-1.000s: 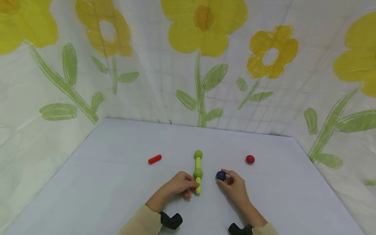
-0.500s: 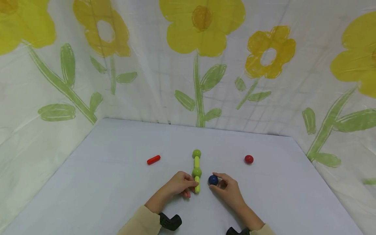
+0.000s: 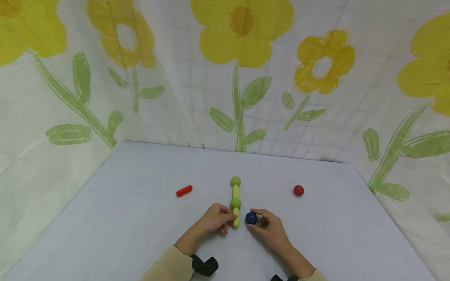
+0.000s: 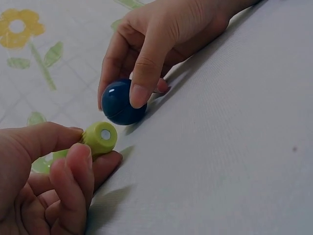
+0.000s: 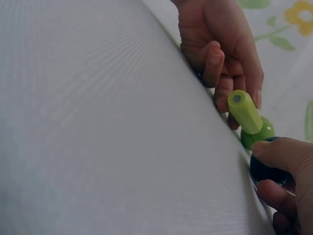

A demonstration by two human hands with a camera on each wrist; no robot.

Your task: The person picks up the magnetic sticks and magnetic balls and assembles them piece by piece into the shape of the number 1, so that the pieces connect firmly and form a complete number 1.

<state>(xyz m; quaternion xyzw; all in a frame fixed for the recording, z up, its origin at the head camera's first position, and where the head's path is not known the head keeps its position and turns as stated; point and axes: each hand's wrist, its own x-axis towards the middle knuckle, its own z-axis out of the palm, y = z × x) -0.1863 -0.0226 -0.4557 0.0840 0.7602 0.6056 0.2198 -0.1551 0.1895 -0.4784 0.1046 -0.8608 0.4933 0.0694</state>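
Note:
My left hand (image 3: pixel 215 217) pinches the near yellow-green rod (image 3: pixel 236 221) of a chain of two rods and two green balls. The chain runs straight away from me, with one green ball (image 3: pixel 235 203) in its middle and another green ball (image 3: pixel 235 181) at its far end. A small silvery disc shows in the rod's bare end face (image 4: pixel 105 134). To the right, my right hand (image 3: pixel 270 229) holds a dark blue ball (image 3: pixel 251 218) between thumb and fingers. In the left wrist view the blue ball sits just beyond the rod's end, a small gap between them.
A red rod (image 3: pixel 184 191) lies to the left on the white table (image 3: pixel 140 168). A red ball (image 3: pixel 299 190) rests to the right. Behind the table hangs a cloth (image 3: pixel 168 109) printed with yellow flowers.
My right hand has carried the blue ball leftward and slightly nearer to me, closer to the rod. The left hand keeps its pinch, with the chain shifted slightly away.

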